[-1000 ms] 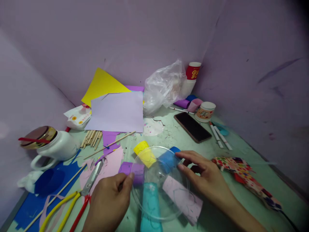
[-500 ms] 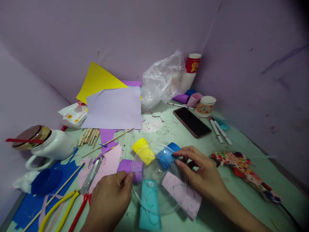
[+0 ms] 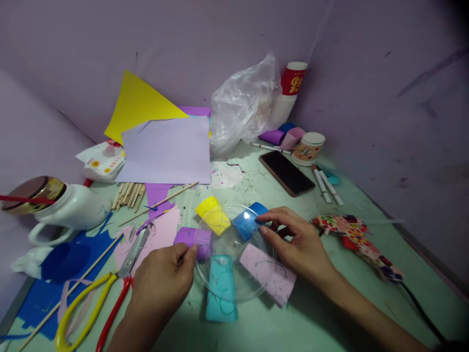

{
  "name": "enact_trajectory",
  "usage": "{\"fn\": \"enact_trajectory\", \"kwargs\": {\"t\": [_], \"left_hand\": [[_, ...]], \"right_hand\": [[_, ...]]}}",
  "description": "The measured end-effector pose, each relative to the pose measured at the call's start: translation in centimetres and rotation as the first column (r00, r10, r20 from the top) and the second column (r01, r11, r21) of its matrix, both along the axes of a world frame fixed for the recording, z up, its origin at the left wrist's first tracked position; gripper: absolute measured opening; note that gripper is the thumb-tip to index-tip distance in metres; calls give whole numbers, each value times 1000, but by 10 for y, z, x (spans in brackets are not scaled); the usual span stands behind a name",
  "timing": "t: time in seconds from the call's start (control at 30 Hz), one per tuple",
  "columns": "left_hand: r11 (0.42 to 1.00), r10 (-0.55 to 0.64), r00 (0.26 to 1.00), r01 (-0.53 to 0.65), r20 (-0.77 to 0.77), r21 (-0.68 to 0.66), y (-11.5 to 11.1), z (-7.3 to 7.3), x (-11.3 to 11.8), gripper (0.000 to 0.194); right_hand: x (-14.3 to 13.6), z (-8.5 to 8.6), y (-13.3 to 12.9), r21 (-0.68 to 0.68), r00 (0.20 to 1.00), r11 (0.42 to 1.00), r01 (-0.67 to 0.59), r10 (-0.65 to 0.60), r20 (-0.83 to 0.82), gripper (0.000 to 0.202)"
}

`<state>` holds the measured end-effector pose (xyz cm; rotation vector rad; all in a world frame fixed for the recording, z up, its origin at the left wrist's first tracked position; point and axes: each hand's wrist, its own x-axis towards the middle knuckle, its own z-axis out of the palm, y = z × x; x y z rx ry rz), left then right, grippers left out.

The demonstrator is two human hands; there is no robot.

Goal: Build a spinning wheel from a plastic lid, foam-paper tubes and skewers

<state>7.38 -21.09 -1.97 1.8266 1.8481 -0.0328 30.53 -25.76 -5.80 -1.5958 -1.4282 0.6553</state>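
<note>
A round clear plastic lid [image 3: 234,288] lies at the middle front of the table, with five-coloured paper pieces around its rim: yellow [image 3: 213,215], blue [image 3: 249,220], pink [image 3: 269,274], turquoise [image 3: 222,288] and purple [image 3: 194,242]. My left hand [image 3: 164,276] is closed at the lid's left edge, thumb and forefinger pinched beside the purple piece. On the right, my right hand [image 3: 298,242] has its thumb and forefinger at the blue piece and the lid's rim. Whether its fingertips grip the rim or the blue paper is too small to tell.
Scissors [image 3: 126,264], a white mug [image 3: 80,208], blue paper [image 3: 32,313] and wooden sticks [image 3: 129,195] lie left. Lilac paper [image 3: 166,151] and a plastic bag [image 3: 244,105] stand behind. A phone [image 3: 286,172], paper cup [image 3: 308,148], markers [image 3: 328,186] and patterned glue gun [image 3: 361,239] are right.
The whole view has shifted, so the table things appear slightly higher and further left. Both hands keep nearly the same places at the lid.
</note>
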Motion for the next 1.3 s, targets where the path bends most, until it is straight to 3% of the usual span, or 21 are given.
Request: {"fn": "enact_trajectory", "kwargs": {"t": [0.27, 0.67, 0.93, 1.3], "left_hand": [[999, -27, 996, 25, -86, -23, 2, 2, 4, 37], [1000, -22, 996, 23, -85, 9, 0, 2, 2, 36], [991, -129, 980, 121, -149, -60, -1, 6, 2, 44], [988, -145, 976, 135, -162, -70, 0, 6, 0, 47]], "right_hand": [[-1, 0, 0, 3, 1000, 1000, 7, -7, 7, 14], [0, 1, 0, 3, 1000, 1000, -4, 4, 18, 16], [0, -2, 0, 41, 1000, 999, 6, -6, 2, 15], [-1, -1, 0, 35, 1000, 999, 7, -7, -3, 15]]}}
